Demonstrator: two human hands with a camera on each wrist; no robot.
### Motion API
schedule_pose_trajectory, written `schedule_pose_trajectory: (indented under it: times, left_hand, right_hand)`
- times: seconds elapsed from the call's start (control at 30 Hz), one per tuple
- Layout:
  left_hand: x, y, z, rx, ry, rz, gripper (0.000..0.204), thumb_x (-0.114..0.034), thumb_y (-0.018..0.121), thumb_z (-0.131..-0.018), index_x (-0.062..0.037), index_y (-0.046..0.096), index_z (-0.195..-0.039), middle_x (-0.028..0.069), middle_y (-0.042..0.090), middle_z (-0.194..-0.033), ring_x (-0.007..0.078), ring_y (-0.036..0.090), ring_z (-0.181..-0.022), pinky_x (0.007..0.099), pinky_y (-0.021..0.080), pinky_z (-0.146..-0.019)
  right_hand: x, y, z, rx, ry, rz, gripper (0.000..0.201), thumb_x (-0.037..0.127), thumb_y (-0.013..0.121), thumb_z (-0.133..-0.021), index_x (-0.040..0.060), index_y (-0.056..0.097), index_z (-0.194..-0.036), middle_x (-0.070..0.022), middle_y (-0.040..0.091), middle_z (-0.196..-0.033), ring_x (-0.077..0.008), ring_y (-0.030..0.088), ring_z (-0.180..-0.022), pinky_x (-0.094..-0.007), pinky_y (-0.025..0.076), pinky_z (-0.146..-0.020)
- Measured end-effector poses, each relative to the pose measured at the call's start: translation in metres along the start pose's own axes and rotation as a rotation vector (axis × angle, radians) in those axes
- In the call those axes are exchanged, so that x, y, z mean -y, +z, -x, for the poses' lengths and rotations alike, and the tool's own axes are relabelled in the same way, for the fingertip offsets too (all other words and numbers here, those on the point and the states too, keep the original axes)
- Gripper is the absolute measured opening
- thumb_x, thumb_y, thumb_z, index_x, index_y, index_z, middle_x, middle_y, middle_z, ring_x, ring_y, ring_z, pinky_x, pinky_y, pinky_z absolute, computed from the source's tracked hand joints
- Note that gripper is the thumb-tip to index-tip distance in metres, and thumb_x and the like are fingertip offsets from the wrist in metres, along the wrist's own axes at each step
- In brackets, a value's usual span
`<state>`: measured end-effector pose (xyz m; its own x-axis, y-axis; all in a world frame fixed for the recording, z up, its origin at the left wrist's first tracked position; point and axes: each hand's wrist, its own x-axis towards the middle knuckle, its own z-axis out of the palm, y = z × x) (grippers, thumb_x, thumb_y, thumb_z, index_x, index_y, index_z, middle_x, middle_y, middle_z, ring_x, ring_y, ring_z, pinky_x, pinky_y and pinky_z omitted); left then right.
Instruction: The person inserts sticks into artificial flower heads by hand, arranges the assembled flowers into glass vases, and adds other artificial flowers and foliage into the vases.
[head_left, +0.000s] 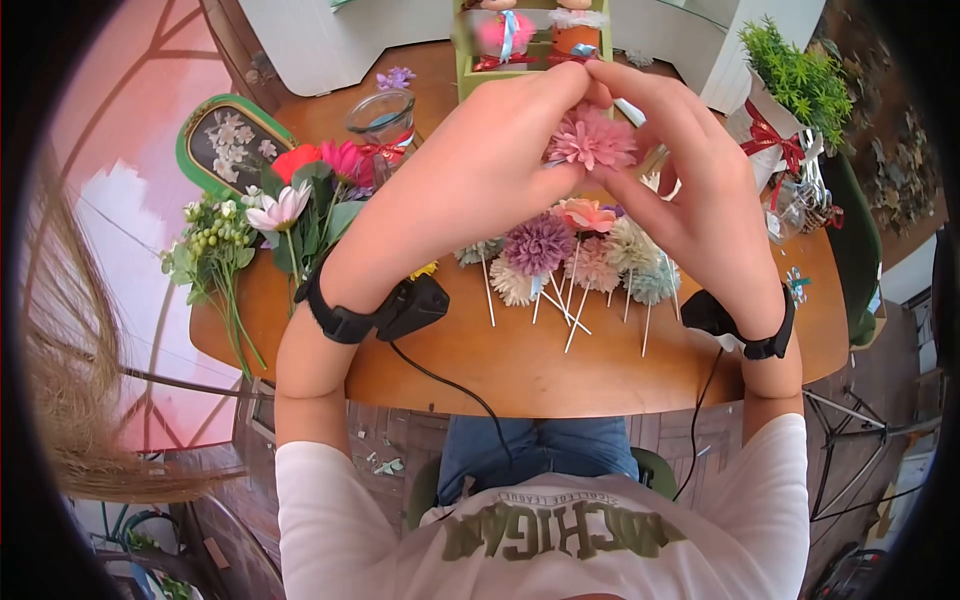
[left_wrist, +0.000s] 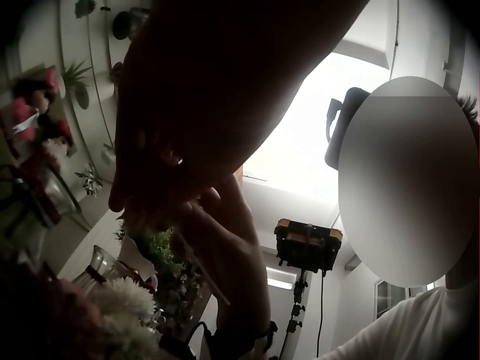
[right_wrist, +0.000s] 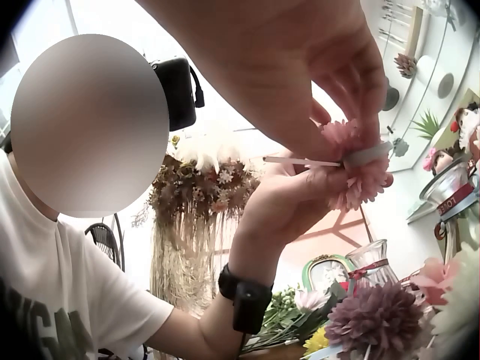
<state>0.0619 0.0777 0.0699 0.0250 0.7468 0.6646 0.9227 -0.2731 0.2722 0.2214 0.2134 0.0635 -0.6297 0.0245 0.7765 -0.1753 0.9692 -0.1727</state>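
In front of the chest, both hands meet around a pink artificial flower (head_left: 592, 140). The left hand (right_wrist: 281, 191) holds its bloom, and a thin white stick stem (right_wrist: 300, 160) points back from the flower's base. A pale whitish strip (right_wrist: 367, 154) crosses that base. From above, the bent fingers of the right hand (head_left: 700, 150) pinch at the strip, close against the petals. Below the hands, a purple flower (head_left: 538, 243) lies among several peach, cream and pale blue ones, their white stems toward the body.
On the left lie a pink-white daisy (head_left: 280, 208), green sprigs (head_left: 215, 245) and a green oval frame (head_left: 190, 150). A glass vase (head_left: 380, 112) stands behind the left forearm. Dolls in a green box (head_left: 535, 68) stand at the back; a potted plant (head_left: 800, 75) is at right.
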Motion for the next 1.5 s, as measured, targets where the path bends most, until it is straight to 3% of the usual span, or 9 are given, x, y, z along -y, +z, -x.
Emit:
schedule_pose_trajectory:
  times: [0.47,0.57,0.63,0.77,0.97,1.1,1.3,1.37,1.5]
  left_hand:
    - [0.006,-0.015,0.007,0.134,-0.158,0.254,0.048,-0.005,0.077,-0.080,0.0004,0.055,-0.122,0.0119,0.068,-0.110,0.0222,0.071,-0.094,0.0366,0.058,-0.084]
    - [0.016,-0.042,0.017,0.462,-0.118,-0.192,0.050,-0.013,0.079,-0.079,-0.0006,0.057,-0.121,0.0147,0.067,-0.110,0.0275,0.069,-0.091,0.0396,0.056,-0.082]
    - [0.023,-0.056,0.021,0.669,-0.377,-0.261,0.053,-0.021,0.081,-0.078,-0.0014,0.058,-0.122,0.0176,0.067,-0.108,0.0310,0.067,-0.089,0.0414,0.055,-0.081]
    - [0.030,-0.065,0.021,0.442,-0.429,-0.345,0.054,-0.023,0.081,-0.078,-0.0002,0.059,-0.122,0.0185,0.069,-0.102,0.0305,0.068,-0.090,0.0400,0.055,-0.080]
    - [0.033,-0.067,0.019,0.575,-0.525,-0.301,0.055,-0.024,0.081,-0.080,-0.0007,0.059,-0.124,0.0190,0.067,-0.100,0.0295,0.067,-0.094,0.0398,0.055,-0.081]
    - [0.033,-0.072,0.020,0.553,-0.559,-0.325,0.057,-0.028,0.082,-0.080,-0.0009,0.059,-0.124,0.0195,0.068,-0.105,0.0298,0.067,-0.098,0.0401,0.054,-0.083]
    - [0.039,-0.073,0.022,0.541,-0.450,-0.379,0.056,-0.035,0.079,-0.084,-0.0004,0.060,-0.124,0.0193,0.067,-0.102,0.0327,0.065,-0.096,0.0407,0.054,-0.081]
    - [0.034,-0.076,0.021,0.527,-0.448,-0.369,0.056,-0.036,0.078,-0.084,-0.0001,0.060,-0.123,0.0197,0.067,-0.102,0.0328,0.065,-0.095,0.0405,0.053,-0.081]
    - [0.030,-0.082,0.024,0.466,-0.408,-0.348,0.055,-0.039,0.077,-0.086,0.0010,0.062,-0.120,0.0206,0.068,-0.100,0.0329,0.065,-0.091,0.0400,0.053,-0.079]
  right_hand:
    - [-0.002,-0.001,0.003,0.215,-0.058,0.049,0.021,0.007,0.071,-0.080,0.0096,0.061,-0.098,-0.0112,0.067,-0.087,-0.0347,0.066,-0.076,-0.0424,0.052,-0.062]
    - [0.001,-0.005,0.004,0.366,-0.114,0.127,0.020,0.006,0.070,-0.078,0.0070,0.059,-0.094,-0.0118,0.066,-0.085,-0.0355,0.067,-0.076,-0.0438,0.051,-0.062]
    - [-0.003,-0.003,0.006,0.460,-0.108,0.153,0.020,0.007,0.070,-0.078,0.0063,0.059,-0.095,-0.0125,0.066,-0.087,-0.0361,0.066,-0.077,-0.0447,0.051,-0.063]
    - [-0.011,0.006,0.014,0.566,-0.177,0.227,0.016,0.011,0.068,-0.081,0.0039,0.058,-0.092,-0.0130,0.064,-0.079,-0.0343,0.067,-0.072,-0.0447,0.052,-0.062]
    - [-0.003,-0.002,0.016,0.836,-0.086,0.265,0.021,0.019,0.071,-0.086,0.0033,0.058,-0.093,-0.0147,0.063,-0.069,-0.0350,0.067,-0.068,-0.0445,0.050,-0.059]
    - [0.001,-0.015,0.010,0.754,-0.090,0.134,0.023,0.020,0.072,-0.085,0.0047,0.058,-0.094,-0.0139,0.064,-0.066,-0.0360,0.066,-0.068,-0.0448,0.050,-0.059]
    - [0.031,-0.012,0.002,0.566,-0.120,0.146,0.023,0.016,0.074,-0.081,0.0053,0.059,-0.096,-0.0107,0.066,-0.094,-0.0322,0.066,-0.084,-0.0428,0.052,-0.066]
    - [0.037,-0.001,0.004,0.477,-0.304,0.013,0.026,0.013,0.074,-0.076,0.0039,0.061,-0.097,-0.0110,0.062,-0.109,-0.0301,0.064,-0.097,-0.0407,0.053,-0.074]
    - [0.066,0.025,-0.008,0.706,-0.426,0.015,0.018,0.011,0.073,-0.077,0.0039,0.066,-0.092,-0.0141,0.057,-0.136,-0.0321,0.060,-0.114,-0.0416,0.053,-0.082]
